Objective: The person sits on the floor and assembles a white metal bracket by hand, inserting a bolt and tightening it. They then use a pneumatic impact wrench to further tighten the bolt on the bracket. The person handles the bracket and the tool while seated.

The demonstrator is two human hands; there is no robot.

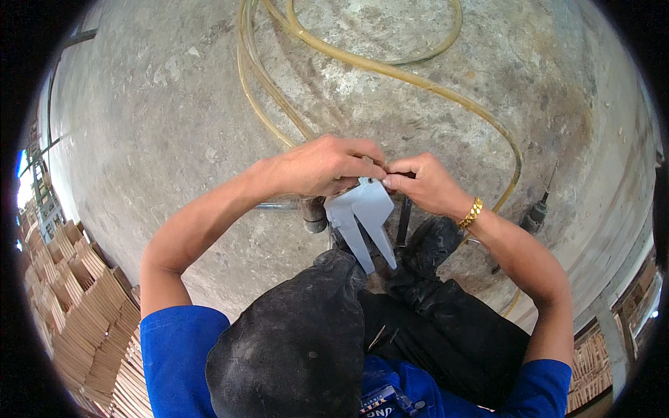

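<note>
A flat grey piece with two long tapering prongs (371, 205) is between my hands, its prongs pointing toward my lap. My left hand (327, 166) is closed on its upper edge, the thumb mostly hidden. At the top corner, beside a small hole, my right hand (426, 185) pinches with thumb and finger. Something small and dark (400, 175) shows between those fingers, too small to name. Under my left wrist is a dark cylindrical object (315, 216), partly covered. A dark rod (403, 219) stands below my right hand.
A yellowish hose (446, 90) loops over the stained concrete floor (174, 104). On the right lies a dark power tool with a thin bit (535, 212). Stacked brown pieces (90, 306) fill the lower left. My black-clad knee (293, 334) and boot (433, 244) are close below.
</note>
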